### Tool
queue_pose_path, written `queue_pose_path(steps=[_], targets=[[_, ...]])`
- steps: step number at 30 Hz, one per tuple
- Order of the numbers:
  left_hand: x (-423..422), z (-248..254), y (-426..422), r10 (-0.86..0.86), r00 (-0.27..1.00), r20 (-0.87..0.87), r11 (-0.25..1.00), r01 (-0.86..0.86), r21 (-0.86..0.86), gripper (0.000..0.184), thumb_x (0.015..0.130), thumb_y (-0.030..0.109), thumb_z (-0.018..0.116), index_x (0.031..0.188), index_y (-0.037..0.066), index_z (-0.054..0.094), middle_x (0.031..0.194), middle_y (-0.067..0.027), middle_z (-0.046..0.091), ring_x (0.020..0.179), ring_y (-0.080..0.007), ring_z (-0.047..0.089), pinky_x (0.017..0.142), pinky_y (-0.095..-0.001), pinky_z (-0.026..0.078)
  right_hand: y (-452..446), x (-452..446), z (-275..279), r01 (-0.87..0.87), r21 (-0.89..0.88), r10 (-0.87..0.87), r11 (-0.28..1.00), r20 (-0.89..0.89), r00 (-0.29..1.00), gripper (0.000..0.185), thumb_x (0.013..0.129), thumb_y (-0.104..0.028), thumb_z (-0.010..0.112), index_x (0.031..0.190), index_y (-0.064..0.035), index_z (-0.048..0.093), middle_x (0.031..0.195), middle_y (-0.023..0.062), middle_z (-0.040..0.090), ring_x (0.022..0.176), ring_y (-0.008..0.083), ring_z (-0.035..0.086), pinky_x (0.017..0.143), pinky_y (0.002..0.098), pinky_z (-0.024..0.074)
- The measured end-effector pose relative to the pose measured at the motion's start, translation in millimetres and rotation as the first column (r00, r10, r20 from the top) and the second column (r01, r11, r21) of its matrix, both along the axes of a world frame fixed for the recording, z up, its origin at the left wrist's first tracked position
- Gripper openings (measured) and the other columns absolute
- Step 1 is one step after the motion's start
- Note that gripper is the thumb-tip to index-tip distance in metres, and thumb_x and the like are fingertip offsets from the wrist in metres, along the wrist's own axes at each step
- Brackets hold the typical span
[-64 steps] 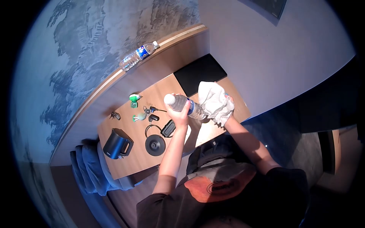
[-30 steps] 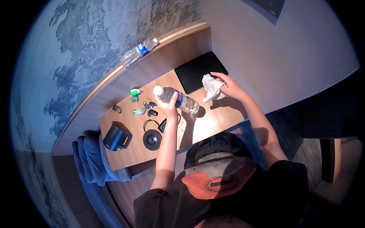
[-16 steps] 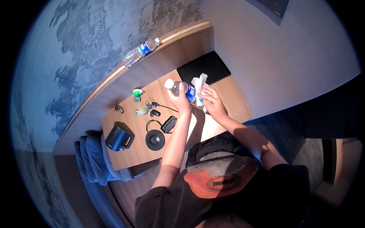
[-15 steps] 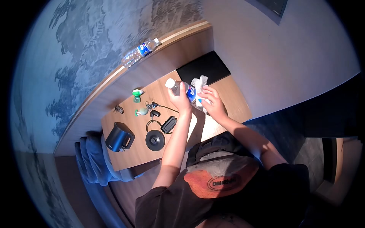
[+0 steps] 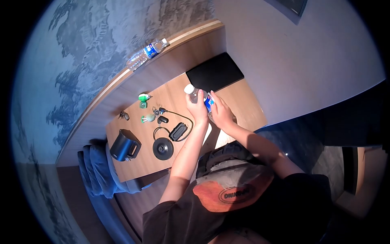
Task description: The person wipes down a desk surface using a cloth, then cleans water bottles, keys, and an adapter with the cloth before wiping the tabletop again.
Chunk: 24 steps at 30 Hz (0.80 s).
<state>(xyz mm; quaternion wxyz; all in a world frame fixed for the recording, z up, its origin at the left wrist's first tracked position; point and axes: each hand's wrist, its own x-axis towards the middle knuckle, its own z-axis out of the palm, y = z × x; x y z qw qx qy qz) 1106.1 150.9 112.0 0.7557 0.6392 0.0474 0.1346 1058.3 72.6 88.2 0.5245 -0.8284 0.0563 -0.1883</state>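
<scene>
A clear plastic bottle with a white cap [image 5: 189, 88] and a blue label is tilted above the table's right half. My left hand [image 5: 197, 109] wraps round its upper part, just below the cap. Against the label side and lower part lies my right hand [image 5: 221, 113], its fingers close together and pressed to the bottle. The white cloth does not show; whether it is under my right hand is hidden. Behind the hands a flat black panel [image 5: 215, 72] lies on the table [image 5: 168, 91].
A dark kettle [image 5: 124, 145], a round black base [image 5: 163, 149] and a black corded block [image 5: 178, 132] are at the left. Green-capped small items [image 5: 143, 100] sit farther back. Another bottle [image 5: 147, 53] lies on the ledge. Blue fabric [image 5: 96, 168] is beside the table.
My right hand has moved in against the bottle, and the white cloth seen before beside it is out of sight. The bottle and my left hand have shifted slightly right, uncovering the corded block.
</scene>
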Motion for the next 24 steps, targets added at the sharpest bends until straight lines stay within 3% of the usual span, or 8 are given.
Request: queue_pose_path(steps=[3,6,14,15,18,19,22,24], targets=[[-6.8,4.4,-0.7,-0.036,0.999,0.018,0.998,0.035,0.050,0.022,0.084,0.016,0.063,0.098,0.003,0.052,0.086,-0.0049,0.058,0.077,-0.0127,0.054,0.068,-0.0271,0.044,9.8,0.2,18.4,0.044,-0.100,-0.022,0.994,0.212,0.977,0.044,0.086,-0.017,0.045,0.126,0.0009,0.045,0.116,0.0214,0.053,0.104,0.0385,0.053,0.088,0.0413,0.0429],[-4.1,-0.8,2.0,-0.090,0.996,-0.004,0.991,0.089,-0.097,0.023,0.084,0.011,0.061,0.103,0.003,0.051,0.090,-0.0038,0.058,0.079,-0.0112,0.055,0.071,-0.0256,0.045,6.4,18.6,20.5,0.007,-0.147,0.039,0.989,0.309,0.950,0.044,0.085,-0.014,0.045,0.126,0.0009,0.044,0.116,0.0215,0.053,0.103,0.0383,0.053,0.088,0.0415,0.0432],[-2.8,-6.9,2.9,-0.085,0.988,0.132,0.956,0.118,-0.269,0.028,0.084,0.007,0.060,0.109,0.002,0.048,0.100,-0.0066,0.057,0.092,-0.0145,0.055,0.084,-0.0286,0.043,-15.1,64.3,9.3,-0.208,0.311,0.266,0.927,-0.155,0.952,0.043,0.086,-0.028,0.035,0.103,-0.0001,0.063,0.097,0.0196,0.063,0.092,0.0337,0.060,0.082,0.0377,0.0450],[-4.4,-4.4,3.3,-0.093,0.986,0.135,0.959,0.126,-0.255,0.032,0.083,0.006,0.060,0.111,0.000,0.046,0.103,-0.0101,0.058,0.094,-0.0172,0.056,0.087,-0.0302,0.043,-14.9,74.9,-22.8,-0.159,0.525,0.310,0.836,-0.214,0.926,0.043,0.085,-0.028,0.036,0.093,0.0021,0.066,0.089,0.0192,0.066,0.087,0.0295,0.063,0.078,0.0365,0.0462],[-3.0,-1.4,10.2,-0.146,0.981,0.131,0.936,0.179,-0.302,0.032,0.083,0.006,0.060,0.111,0.000,0.046,0.102,-0.0134,0.060,0.091,-0.0183,0.057,0.084,-0.0310,0.045,-28.5,67.3,-42.9,-0.120,0.606,0.432,0.786,-0.401,0.807,0.042,0.086,-0.027,0.035,0.086,0.0037,0.064,0.082,0.0156,0.066,0.079,0.0232,0.063,0.073,0.0350,0.0474],[-1.1,1.1,12.9,-0.153,0.977,0.146,0.934,0.191,-0.301,0.032,0.082,0.009,0.061,0.110,0.000,0.046,0.098,-0.0154,0.061,0.089,-0.0191,0.058,0.082,-0.0314,0.046,-27.1,52.9,-25.9,-0.048,0.682,0.438,0.730,-0.412,0.799,0.032,0.087,-0.021,0.034,0.081,-0.0003,0.058,0.075,0.0103,0.063,0.068,0.0187,0.061,0.067,0.0326,0.0485],[3.1,6.8,18.0,-0.199,0.963,0.182,0.903,0.252,-0.347,0.034,0.081,0.013,0.063,0.109,0.001,0.047,0.097,-0.0160,0.061,0.088,-0.0192,0.058,0.081,-0.0313,0.046,-41.1,44.2,-52.9,0.002,0.840,0.612,0.543,-0.397,0.684,0.032,0.087,-0.021,0.033,0.085,0.0008,0.057,0.078,0.0123,0.063,0.068,0.0209,0.062,0.066,0.0340,0.0492],[7.0,8.3,19.1,-0.186,0.960,0.210,0.901,0.252,-0.354,0.040,0.080,0.019,0.062,0.110,0.000,0.045,0.096,-0.0171,0.060,0.090,-0.0253,0.060,0.082,-0.0349,0.047,-49.8,44.6,-71.1,0.080,0.923,0.681,0.375,-0.334,0.652,0.033,0.086,-0.023,0.034,0.086,0.0013,0.057,0.080,0.0146,0.064,0.073,0.0251,0.063,0.073,0.0359,0.0510]])
